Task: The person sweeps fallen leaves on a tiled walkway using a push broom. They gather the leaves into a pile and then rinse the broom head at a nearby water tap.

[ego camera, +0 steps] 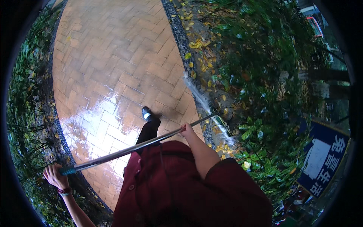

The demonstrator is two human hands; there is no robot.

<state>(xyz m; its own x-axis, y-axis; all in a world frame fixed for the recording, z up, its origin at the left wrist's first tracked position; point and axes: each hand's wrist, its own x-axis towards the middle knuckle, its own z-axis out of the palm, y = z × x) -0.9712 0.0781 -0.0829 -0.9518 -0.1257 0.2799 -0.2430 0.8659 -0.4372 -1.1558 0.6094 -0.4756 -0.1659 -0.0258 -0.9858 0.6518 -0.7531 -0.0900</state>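
A long metal handle of a flat mop point(122, 152) runs diagonally in front of my body. My left hand point(54, 175) is wrapped around its teal-gripped end, out over the left border of the path. Farther along the pole, my right hand point(186, 129) grips it just in front of my waist. The mop head point(218, 119), with whitish-grey fringe, lies across the right-hand kerb, partly over the leaf-covered soil. Its fringe looks blurred.
Wet, shiny brick paving point(136, 62) stretches ahead between pebbled kerbs point(181, 39). Fallen yellow leaves point(200, 44) litter the soil at right. Shrubs point(255, 133) border both sides. A blue sign board point(323, 156) bearing writing stands at right. One dark shoe point(146, 112) shows below me.
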